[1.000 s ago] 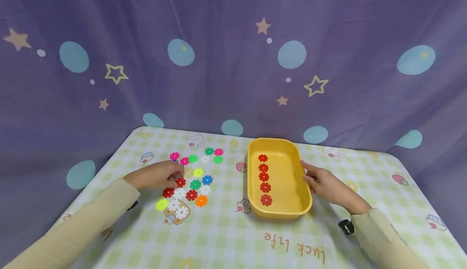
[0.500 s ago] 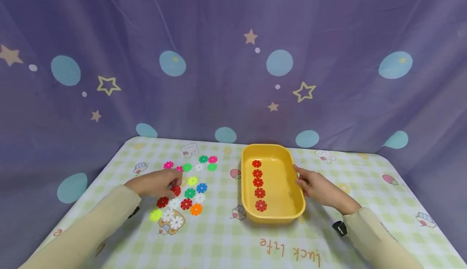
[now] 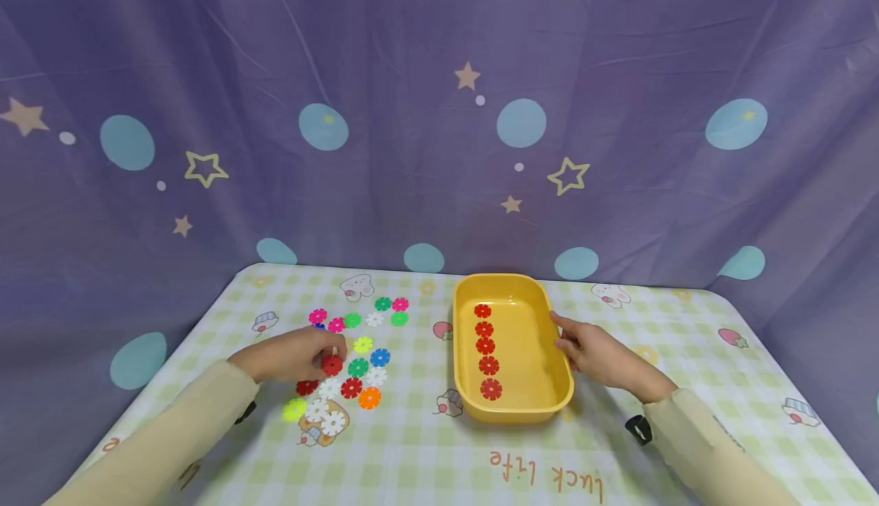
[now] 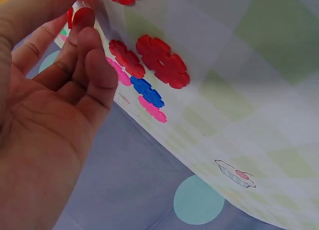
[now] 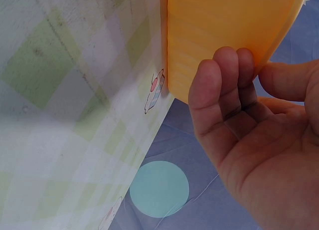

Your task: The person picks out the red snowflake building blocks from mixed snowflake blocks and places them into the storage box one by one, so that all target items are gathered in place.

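My left hand [image 3: 291, 355] is over the loose pieces on the left of the table. Its thumb and fingertips pinch a red snowflake disc [image 3: 333, 365]; in the left wrist view only a thin red edge shows at the fingertips of that hand [image 4: 55, 105]. More red discs [image 4: 163, 61] lie flat under the palm, near blue and pink ones. My right hand [image 3: 604, 352] grips the right rim of a yellow plastic tub [image 3: 515, 416], thumb on one side of the wall and curled fingers on the other. Inside the tub, several red discs [image 3: 485, 346] form a column along the left.
Around the left hand lie white [image 3: 333, 423], orange [image 3: 369, 398], green [image 3: 358, 367], blue [image 3: 380, 357], yellow [image 3: 362, 345] and pink discs [image 3: 318, 315]. A green-checked tablecloth [image 3: 405, 452] covers the table. Behind it hangs a purple curtain [image 3: 412, 185].
The head view has tilted and shifted slightly. My left fingers have closed on a red disc, which now shows in front of the fingertips. The right hand keeps its hold on the tub.
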Motion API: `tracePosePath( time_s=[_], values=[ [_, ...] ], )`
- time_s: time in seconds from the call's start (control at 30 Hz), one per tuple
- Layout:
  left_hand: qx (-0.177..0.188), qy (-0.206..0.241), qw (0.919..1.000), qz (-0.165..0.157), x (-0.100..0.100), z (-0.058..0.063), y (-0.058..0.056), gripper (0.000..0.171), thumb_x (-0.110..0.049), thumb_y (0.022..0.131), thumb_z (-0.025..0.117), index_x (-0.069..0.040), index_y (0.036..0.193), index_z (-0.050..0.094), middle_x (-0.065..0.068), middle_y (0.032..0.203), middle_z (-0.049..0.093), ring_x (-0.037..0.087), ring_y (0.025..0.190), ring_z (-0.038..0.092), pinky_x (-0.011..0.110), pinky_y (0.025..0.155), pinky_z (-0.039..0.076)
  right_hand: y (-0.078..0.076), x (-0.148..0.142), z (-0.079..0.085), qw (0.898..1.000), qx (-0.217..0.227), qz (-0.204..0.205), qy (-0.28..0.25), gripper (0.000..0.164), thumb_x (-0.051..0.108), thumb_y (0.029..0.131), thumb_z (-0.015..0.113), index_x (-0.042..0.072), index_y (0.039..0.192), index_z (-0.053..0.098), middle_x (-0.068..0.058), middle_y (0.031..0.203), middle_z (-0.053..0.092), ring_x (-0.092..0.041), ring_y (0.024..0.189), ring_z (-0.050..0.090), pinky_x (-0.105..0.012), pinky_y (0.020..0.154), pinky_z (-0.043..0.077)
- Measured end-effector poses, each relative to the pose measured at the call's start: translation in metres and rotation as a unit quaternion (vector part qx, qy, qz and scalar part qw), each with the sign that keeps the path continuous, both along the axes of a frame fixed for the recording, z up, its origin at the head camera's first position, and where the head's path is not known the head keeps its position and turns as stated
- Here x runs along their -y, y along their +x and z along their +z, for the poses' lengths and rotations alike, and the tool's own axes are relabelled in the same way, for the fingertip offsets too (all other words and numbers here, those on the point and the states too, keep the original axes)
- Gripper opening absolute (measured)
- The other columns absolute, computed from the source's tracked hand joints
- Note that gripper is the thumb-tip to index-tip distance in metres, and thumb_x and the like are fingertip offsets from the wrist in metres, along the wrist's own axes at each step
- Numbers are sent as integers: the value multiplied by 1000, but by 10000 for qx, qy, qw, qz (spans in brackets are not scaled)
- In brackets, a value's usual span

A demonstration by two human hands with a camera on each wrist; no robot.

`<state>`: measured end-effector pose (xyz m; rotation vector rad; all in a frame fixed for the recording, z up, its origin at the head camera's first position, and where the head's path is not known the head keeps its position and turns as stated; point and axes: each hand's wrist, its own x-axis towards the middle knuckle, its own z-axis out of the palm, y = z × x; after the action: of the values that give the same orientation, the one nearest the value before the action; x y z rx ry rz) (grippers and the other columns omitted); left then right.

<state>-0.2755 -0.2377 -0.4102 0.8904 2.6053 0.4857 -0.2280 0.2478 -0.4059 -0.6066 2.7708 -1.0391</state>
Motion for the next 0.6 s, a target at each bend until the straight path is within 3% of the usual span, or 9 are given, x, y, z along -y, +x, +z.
tracePosePath(
  time_s=[0.13, 0.23, 0.4, 0.5, 0.6],
  values=[
    [-123, -78, 9997, 171, -2, 2, 2, 24, -9, 77, 78, -20, 94, 64, -7, 82, 56, 15, 73, 51, 28, 65, 47, 1, 1, 1, 10000, 46, -11, -32, 51, 3, 98, 48, -8, 143, 29, -4, 66, 49, -14, 52, 46, -26, 50, 41],
    [-529, -55, 9986, 33, -8, 9, 4, 25, -12, 76, 80, -17, 96, 66, -8, 88, 56, 17, 76, 51, 29, 68, 47, 1, 2, 1, 10000, 87, 16, -36, 51, 2, 98, 48, -9, 143, 28, -4, 66, 49, -14, 52, 46, -26, 50, 41],
    [-1530, 276, 9850, -754, -34, 32, 10, 27, -15, 77, 79, -16, 101, 67, -10, 97, 56, 16, 90, 53, 34, 85, 46, 0, 3, 0, 10000, 19, 86, 4, 50, 2, 98, 48, -10, 143, 28, -2, 67, 49, -13, 53, 46, -26, 50, 42],
    [-1838, 537, 9740, -1207, -61, 46, 16, 27, -17, 77, 79, -18, 102, 66, -11, 98, 56, 11, 96, 51, 34, 97, 40, -1, 3, 1, 10000, 15, 77, 18, 51, 3, 98, 48, -9, 143, 28, -3, 68, 50, -13, 53, 46, -26, 50, 42],
    [-1986, 861, 9633, -1585, -98, 51, 20, 29, -18, 78, 78, -16, 104, 67, -11, 101, 57, 8, 100, 49, 29, 99, 37, 0, 1, 1, 10000, 41, 11, 41, 51, 3, 98, 48, -8, 143, 28, -4, 68, 49, -13, 53, 45, -26, 50, 41]
  ],
)
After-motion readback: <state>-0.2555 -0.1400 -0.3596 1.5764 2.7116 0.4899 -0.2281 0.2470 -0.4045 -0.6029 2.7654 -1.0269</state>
